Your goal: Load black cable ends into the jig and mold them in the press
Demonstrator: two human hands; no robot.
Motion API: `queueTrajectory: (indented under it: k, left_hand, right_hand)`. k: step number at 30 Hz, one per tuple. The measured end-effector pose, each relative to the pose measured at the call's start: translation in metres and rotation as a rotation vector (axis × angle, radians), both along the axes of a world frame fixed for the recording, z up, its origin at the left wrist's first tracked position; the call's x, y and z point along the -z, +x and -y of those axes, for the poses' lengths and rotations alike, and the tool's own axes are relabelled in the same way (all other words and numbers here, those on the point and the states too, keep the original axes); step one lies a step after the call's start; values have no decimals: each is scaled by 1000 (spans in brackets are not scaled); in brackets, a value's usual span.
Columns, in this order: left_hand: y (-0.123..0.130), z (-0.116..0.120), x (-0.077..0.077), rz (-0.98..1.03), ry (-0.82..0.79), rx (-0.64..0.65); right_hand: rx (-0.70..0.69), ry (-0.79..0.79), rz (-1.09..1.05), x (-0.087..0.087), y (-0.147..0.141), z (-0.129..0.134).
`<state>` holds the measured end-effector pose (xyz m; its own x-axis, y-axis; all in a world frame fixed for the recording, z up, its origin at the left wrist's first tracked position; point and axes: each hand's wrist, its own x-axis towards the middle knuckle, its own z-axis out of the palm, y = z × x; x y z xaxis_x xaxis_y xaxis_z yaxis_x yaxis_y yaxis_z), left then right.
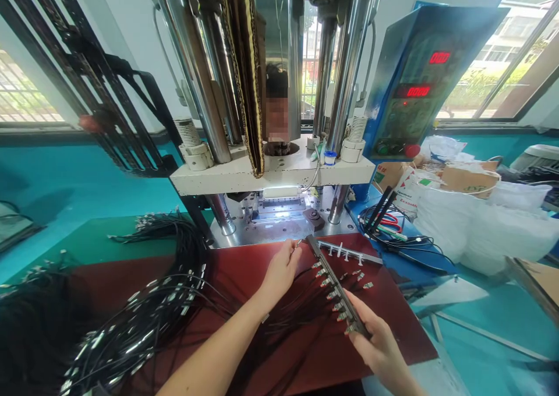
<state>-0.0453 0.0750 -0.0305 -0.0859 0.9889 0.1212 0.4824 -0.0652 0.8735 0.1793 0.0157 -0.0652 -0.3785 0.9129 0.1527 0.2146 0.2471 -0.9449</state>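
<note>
Head cam: R hand [379, 342] grips dark bar [334, 280] at its near end, above red surface [388, 294]; plugs [331, 295] line its L edge. L hand [279, 269] pinches small metal piece [299, 243] nr bar's far end. Grey rail [369, 258] lies just R on surface, cable bundle [186, 246] well L.

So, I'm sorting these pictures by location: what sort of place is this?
Probably a factory workshop, judging by the steel-columned press, the blue control box with red digital readouts, and the bundles of black cables.
</note>
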Motion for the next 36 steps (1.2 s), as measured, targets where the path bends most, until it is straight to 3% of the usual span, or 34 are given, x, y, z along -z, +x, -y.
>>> queueTrajectory:
  k: [3,6,9,12,17,20,26,29,32,36]
  left_hand:
    - [3,1,-4,41,-65,109]
    - [8,2,-9,189,-310,193]
    - [12,3,-13,325,-495,193]
    - [13,3,-14,380,-516,185]
    - [13,4,-12,411,-412,159]
    - [12,5,-11,453,-415,131]
    - [-3,4,-30,552,-257,88]
    - [-17,1,-44,497,-247,159]
    - [-36,-2,-46,498,-210,256]
    - [-68,-1,-30,556,-529,386]
  right_hand:
    - [12,-16,-12,-1,1,1]
    - [-8,-20,-20,-4,1,1]
    - [-24,7,0,-6,3,0]
    - [-26,44,53,-7,2,-1]
    - [-74,121,168,-10,-2,0]
    - [-128,180,226,-19,-1,-7]
    - [-295,305,437,-71,6,-71]
    - [-218,340,649,-92,-2,-111]
    - [-98,330,831,-99,-20,-138]
    - [-6,282,895,-99,-46,-161]
